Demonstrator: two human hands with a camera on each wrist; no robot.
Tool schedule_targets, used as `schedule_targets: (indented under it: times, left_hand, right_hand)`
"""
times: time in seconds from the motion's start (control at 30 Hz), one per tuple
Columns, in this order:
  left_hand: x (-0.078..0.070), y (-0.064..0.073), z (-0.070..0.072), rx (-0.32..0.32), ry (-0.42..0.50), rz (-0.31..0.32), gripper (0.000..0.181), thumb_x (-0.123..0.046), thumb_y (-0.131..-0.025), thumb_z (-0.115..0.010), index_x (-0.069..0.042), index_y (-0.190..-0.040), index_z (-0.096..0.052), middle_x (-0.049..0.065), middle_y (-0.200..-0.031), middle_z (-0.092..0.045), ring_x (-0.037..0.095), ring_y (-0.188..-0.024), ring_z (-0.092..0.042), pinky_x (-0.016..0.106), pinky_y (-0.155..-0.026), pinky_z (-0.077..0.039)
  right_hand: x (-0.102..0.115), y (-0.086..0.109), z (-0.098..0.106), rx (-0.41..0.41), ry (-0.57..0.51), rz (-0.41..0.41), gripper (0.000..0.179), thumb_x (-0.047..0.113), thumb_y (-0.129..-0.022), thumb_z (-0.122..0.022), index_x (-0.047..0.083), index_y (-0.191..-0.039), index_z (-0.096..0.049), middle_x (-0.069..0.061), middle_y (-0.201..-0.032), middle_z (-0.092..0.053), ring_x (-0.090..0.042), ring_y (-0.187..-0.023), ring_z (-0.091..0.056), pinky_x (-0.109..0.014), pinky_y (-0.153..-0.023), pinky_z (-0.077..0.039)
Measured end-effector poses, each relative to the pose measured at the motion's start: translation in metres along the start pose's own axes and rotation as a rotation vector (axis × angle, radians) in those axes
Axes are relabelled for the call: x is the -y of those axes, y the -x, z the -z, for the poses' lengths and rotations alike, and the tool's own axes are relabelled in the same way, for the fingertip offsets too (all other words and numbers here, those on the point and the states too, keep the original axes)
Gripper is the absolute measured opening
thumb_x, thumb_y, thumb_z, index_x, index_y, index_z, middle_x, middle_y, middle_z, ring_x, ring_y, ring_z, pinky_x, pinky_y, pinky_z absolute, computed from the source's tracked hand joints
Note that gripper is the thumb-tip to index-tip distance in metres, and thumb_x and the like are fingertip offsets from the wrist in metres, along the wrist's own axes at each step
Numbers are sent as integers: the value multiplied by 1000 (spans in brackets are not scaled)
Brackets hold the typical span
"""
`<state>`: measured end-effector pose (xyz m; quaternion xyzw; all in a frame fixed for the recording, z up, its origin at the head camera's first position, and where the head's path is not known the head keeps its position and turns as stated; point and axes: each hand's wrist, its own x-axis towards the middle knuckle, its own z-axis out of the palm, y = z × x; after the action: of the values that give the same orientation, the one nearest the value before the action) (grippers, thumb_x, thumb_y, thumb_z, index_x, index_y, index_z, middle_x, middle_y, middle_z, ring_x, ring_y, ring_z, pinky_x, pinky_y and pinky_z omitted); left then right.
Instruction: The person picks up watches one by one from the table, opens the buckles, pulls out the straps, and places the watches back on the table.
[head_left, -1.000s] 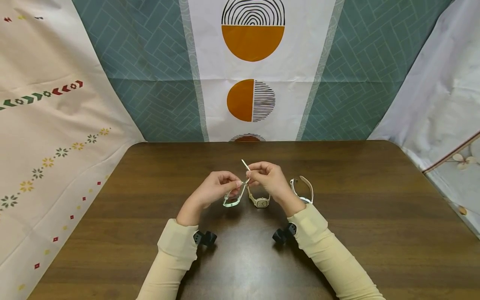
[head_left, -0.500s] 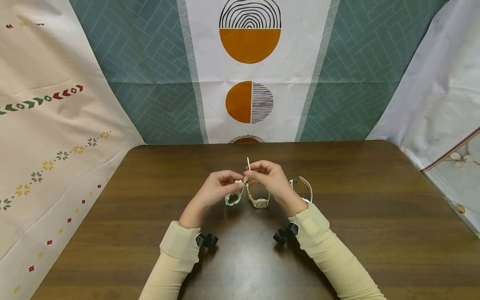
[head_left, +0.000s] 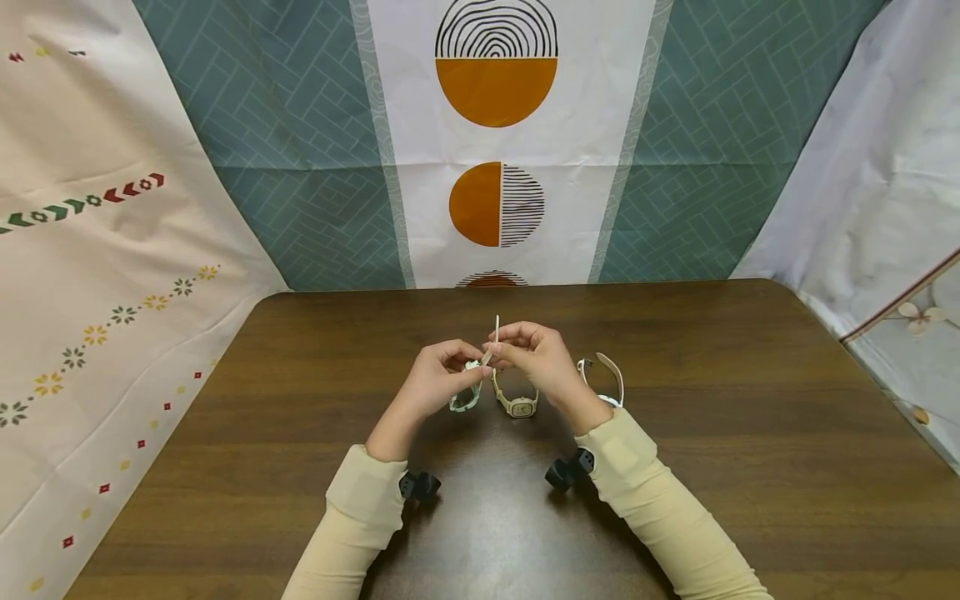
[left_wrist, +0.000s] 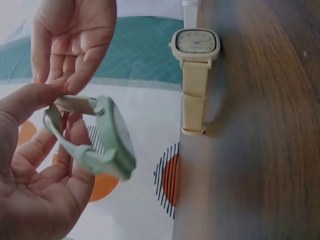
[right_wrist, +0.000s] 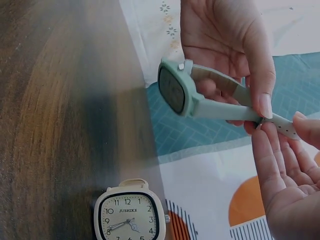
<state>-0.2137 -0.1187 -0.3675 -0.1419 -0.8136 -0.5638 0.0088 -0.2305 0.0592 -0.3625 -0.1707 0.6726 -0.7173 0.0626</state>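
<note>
A mint-green wristwatch [head_left: 466, 405] is held up off the table between both hands, its strap closed into a loop. My left hand [head_left: 433, 382] pinches the strap beside the buckle between thumb and fingers. Past that pinch sticks out the strap's holed free end [right_wrist: 284, 127], which my right hand [head_left: 542, 360] grips at its tip with thumb and fingertips. In the right wrist view the dial faces left; the buckle is partly hidden under the left thumb.
A cream wristwatch [head_left: 522, 407] stands on the brown wooden table [head_left: 480, 508] just below the right hand. A white wristwatch [head_left: 619, 379] stands further right. Patterned cloth [head_left: 315, 167] hangs behind the table's far edge.
The green watch's strap end and loop have turned slightly in the hands. My left hand has shifted a little to the right, nearer the right one. The other watches stay put.
</note>
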Motion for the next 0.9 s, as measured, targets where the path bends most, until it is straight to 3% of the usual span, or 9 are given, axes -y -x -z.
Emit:
schedule_targets:
  times: [0.1, 0.27, 0.5, 0.67, 0.9]
  left_hand:
    - [0, 1, 0, 6, 3, -5, 17, -5, -82, -73, 5, -94, -68, 16, -91, -67, 13, -74, -58, 27, -68, -49]
    - [-1, 2, 0, 5, 32, 14, 15, -5, -82, -72, 4, -93, -69, 13, -88, -67, 10, -71, -57, 24, -66, -48]
    - [2, 0, -4, -61, 83, 70, 17, -6, -80, -75, 2, -95, -73, 11, -88, -72, 7, -70, -59, 24, -64, -48]
    - [4, -2, -5, -72, 142, 108, 20, -7, -80, -75, 1, -99, -73, 12, -91, -73, 8, -73, -63, 25, -67, -49]
    - [5, -3, -6, -80, 164, 82, 25, -6, -82, -73, 3, -105, -70, 15, -99, -71, 8, -78, -62, 24, -71, -50]
  right_hand:
    - [0, 1, -2, -8, 4, -4, 25, -2, -90, -60, -18, -109, -56, -23, -99, -68, -10, -74, -67, -46, -78, -55]
    - [-2, 0, -3, -21, 1, -6, 24, -2, -91, -59, -17, -109, -57, -32, -105, -64, -9, -75, -68, -42, -75, -56]
    - [-4, 0, -3, -48, -17, 20, 22, -2, -92, -58, -15, -109, -57, -35, -109, -62, -8, -80, -69, -37, -74, -57]
    - [-3, 0, -3, -85, -28, 24, 22, -1, -92, -59, -14, -109, -58, -35, -110, -61, -7, -79, -69, -32, -71, -57]
    - [-1, -1, -2, -99, -64, 33, 23, -3, -91, -58, -15, -111, -57, -27, -106, -66, -8, -77, -69, -28, -70, -57]
